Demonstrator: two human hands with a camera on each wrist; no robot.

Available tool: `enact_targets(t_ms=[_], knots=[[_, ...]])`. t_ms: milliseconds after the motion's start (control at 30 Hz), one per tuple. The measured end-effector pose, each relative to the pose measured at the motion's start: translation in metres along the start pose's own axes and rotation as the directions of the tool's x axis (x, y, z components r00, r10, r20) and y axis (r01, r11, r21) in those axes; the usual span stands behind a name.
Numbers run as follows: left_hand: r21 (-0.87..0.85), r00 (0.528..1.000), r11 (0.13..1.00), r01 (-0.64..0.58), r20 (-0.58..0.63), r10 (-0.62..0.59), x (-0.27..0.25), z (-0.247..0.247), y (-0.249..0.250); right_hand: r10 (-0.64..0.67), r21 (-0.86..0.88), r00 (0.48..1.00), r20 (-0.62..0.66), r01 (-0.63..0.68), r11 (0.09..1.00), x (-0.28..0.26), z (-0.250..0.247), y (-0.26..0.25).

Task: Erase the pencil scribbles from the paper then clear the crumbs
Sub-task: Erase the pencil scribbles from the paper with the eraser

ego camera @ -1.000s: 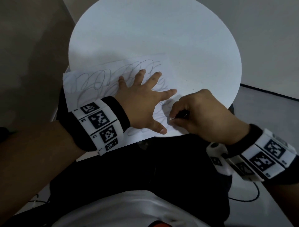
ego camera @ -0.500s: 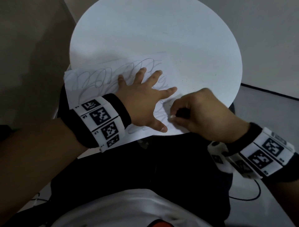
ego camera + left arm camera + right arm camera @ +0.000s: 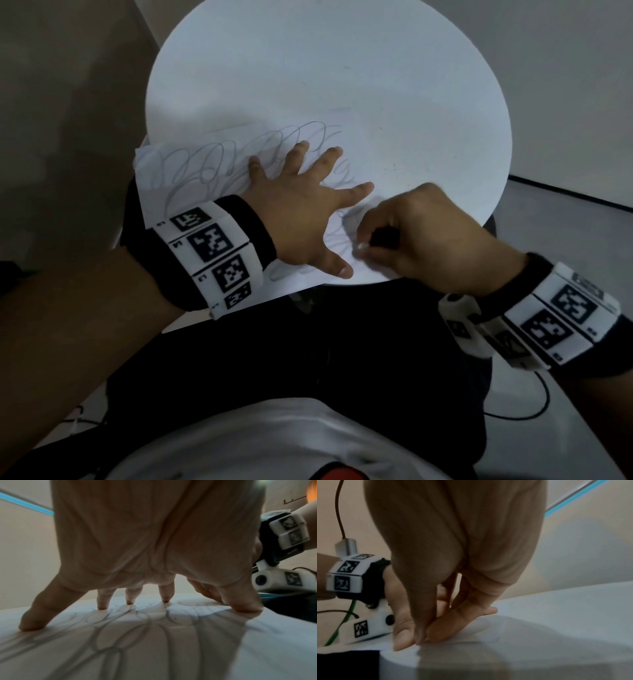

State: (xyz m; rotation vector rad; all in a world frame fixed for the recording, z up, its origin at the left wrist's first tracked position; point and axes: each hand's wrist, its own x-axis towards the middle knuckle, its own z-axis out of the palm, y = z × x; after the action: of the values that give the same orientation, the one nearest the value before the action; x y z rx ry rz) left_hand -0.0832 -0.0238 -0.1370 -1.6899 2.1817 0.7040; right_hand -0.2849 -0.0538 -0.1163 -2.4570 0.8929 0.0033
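A person's left hand (image 3: 301, 219), fingers splayed flat, pins looping pencil scribbles (image 3: 212, 161) on paper (image 3: 154, 164); the right hand (image 3: 421, 236) pinches a small white eraser (image 3: 362, 245) beside its thumb.

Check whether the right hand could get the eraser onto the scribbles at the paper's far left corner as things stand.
Probably not directly. The left hand lies spread flat on the paper between the right hand and those scribbles, so it would have to cross over or the left hand shift.
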Motion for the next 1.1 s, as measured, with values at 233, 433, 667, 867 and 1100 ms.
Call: enact_targets(t_ms=[233,433,667,867,1100], knots=[[-0.004,1.0,1.0,0.001,0.013,-0.001,0.0,-0.001,0.001,0.016,0.015,0.997,-0.073,-0.015,1.0,0.001,-0.004,0.004],[-0.011,1.0,1.0,-0.002,0.017,0.002,-0.001,-0.001,0.001,0.002,0.025,0.995,-0.097,0.001,1.0,0.002,-0.003,0.003],[-0.013,1.0,1.0,-0.002,0.011,0.003,-0.001,-0.002,0.0,-0.01,0.12,0.999,-0.046,0.016,0.993,-0.004,0.0,0.004],[-0.004,1.0,1.0,0.005,0.02,-0.005,0.0,-0.002,0.001,0.13,0.217,0.987,-0.099,-0.107,0.97,-0.01,-0.008,0.009],[-0.005,1.0,1.0,-0.002,0.005,0.002,0.0,0.0,0.001,0.034,0.069,0.997,-0.064,-0.029,0.997,-0.013,-0.006,0.003]])
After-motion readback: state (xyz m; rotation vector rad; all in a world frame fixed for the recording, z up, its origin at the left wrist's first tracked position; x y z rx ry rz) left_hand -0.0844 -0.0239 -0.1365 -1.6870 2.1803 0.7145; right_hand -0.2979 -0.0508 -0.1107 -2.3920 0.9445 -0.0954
